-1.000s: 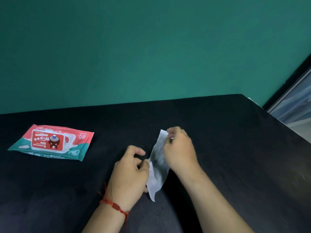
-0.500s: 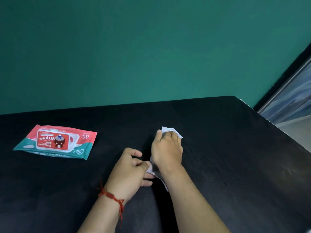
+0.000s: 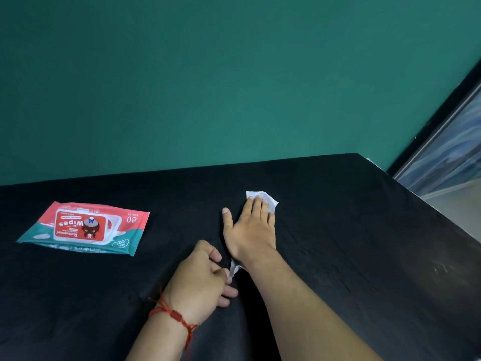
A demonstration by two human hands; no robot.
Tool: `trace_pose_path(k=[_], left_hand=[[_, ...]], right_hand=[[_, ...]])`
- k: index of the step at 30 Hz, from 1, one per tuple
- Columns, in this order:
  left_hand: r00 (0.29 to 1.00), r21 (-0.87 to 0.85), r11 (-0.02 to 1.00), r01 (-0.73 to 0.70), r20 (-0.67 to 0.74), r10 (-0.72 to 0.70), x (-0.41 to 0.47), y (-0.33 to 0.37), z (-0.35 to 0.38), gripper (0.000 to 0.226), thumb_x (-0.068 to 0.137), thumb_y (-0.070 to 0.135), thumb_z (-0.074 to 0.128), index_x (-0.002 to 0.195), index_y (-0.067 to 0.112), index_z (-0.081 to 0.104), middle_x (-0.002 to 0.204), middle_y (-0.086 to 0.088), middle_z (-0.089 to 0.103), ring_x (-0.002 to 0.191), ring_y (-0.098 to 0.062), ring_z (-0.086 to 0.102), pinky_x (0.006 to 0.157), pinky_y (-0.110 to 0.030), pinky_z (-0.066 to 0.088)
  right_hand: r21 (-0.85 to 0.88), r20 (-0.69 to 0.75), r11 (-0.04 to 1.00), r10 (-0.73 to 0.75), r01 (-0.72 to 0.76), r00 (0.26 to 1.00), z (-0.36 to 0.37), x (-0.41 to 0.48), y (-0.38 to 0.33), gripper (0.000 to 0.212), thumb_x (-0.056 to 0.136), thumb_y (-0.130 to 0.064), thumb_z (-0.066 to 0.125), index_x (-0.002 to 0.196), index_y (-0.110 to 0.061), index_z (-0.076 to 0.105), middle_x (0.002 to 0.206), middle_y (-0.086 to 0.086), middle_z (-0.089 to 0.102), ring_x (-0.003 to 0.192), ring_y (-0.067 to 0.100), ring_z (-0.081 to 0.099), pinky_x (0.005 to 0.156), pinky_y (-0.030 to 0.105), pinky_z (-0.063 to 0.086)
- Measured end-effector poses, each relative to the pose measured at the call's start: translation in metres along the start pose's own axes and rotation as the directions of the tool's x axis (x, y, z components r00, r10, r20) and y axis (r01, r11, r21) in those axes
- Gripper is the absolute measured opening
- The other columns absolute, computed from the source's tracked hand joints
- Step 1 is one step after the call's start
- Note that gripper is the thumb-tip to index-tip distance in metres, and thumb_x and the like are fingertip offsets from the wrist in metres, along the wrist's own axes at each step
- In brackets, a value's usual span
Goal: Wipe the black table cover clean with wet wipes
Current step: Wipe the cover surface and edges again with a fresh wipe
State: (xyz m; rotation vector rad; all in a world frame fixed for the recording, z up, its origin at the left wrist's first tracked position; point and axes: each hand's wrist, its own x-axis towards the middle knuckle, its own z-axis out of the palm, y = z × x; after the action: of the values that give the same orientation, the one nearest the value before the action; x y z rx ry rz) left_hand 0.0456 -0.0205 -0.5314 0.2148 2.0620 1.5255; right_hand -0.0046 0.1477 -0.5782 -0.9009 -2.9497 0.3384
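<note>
Wet wipe [image 3: 263, 199] looks thin, limp, likely to bunch on black table cover [image 3: 351, 230]: right hand [image 3: 251, 230] presses it flat-fingered, left hand [image 3: 200, 285] pinches its near end.

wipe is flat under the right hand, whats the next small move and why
Probably the left hand should let go of the near end of the wipe, which it seems to pinch. The right hand presses the wipe flat on the cover, so once freed it can slide.

White wet wipe [image 3: 270, 202] lies flat on black table cover [image 3: 346, 230].
</note>
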Motion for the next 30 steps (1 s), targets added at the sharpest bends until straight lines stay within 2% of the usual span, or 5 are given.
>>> trace_pose_path(k=[6,10,19,24,30], left_hand=[[0.983,-0.032,0.993,-0.110,-0.155,0.104,0.003,0.006,0.000,0.019,0.104,0.020,0.059,0.119,0.027,0.050,0.090,-0.005,0.073,0.064,-0.021,0.077,0.058,-0.042,0.063],[0.984,-0.016,0.993,-0.120,-0.136,0.117,0.002,0.006,0.003,0.016,0.105,0.024,0.058,0.118,0.030,0.051,0.088,-0.004,0.072,0.061,-0.020,0.076,0.053,-0.040,0.062],[0.987,0.049,0.990,-0.135,-0.083,0.139,0.000,0.013,0.012,0.012,0.106,0.033,0.053,0.113,0.039,0.046,0.078,0.012,0.073,0.056,-0.016,0.073,0.055,-0.040,0.062],[0.985,0.099,0.983,-0.154,-0.061,0.161,0.000,0.015,0.021,0.007,0.106,0.038,0.048,0.110,0.043,0.045,0.080,0.011,0.074,0.053,-0.012,0.071,0.060,-0.034,0.059],[0.981,0.132,0.977,-0.167,-0.080,0.179,0.002,0.012,0.020,0.006,0.107,0.037,0.046,0.103,0.038,0.050,0.075,0.002,0.072,0.049,-0.015,0.070,0.052,-0.033,0.057]], right_hand=[[-0.028,0.064,0.995,-0.091,0.092,0.994,-0.010,0.053,0.014,0.098,0.099,-0.078,0.004,0.169,-0.009,-0.005,0.177,0.009,-0.011,0.163,0.021,-0.017,0.132,0.046,-0.007],[-0.096,0.114,0.989,-0.102,0.113,0.988,-0.020,0.096,0.026,0.096,0.101,-0.076,0.009,0.168,-0.009,-0.009,0.176,0.007,-0.016,0.162,0.019,-0.020,0.131,0.043,-0.010],[-0.067,0.096,0.994,-0.075,0.082,0.993,-0.025,0.156,0.024,0.102,0.097,-0.082,0.009,0.169,-0.011,-0.003,0.178,0.005,-0.010,0.163,0.017,-0.015,0.132,0.045,-0.006],[-0.082,0.110,0.987,-0.130,0.139,0.985,-0.023,0.164,0.023,0.103,0.096,-0.083,0.011,0.169,-0.011,-0.003,0.178,0.003,-0.010,0.163,0.017,-0.016,0.132,0.045,-0.006],[-0.092,0.098,0.973,-0.204,0.213,0.974,-0.020,0.165,0.017,0.105,0.094,-0.085,0.011,0.170,-0.014,0.003,0.178,0.001,-0.002,0.164,0.016,-0.008,0.132,0.045,-0.001]])
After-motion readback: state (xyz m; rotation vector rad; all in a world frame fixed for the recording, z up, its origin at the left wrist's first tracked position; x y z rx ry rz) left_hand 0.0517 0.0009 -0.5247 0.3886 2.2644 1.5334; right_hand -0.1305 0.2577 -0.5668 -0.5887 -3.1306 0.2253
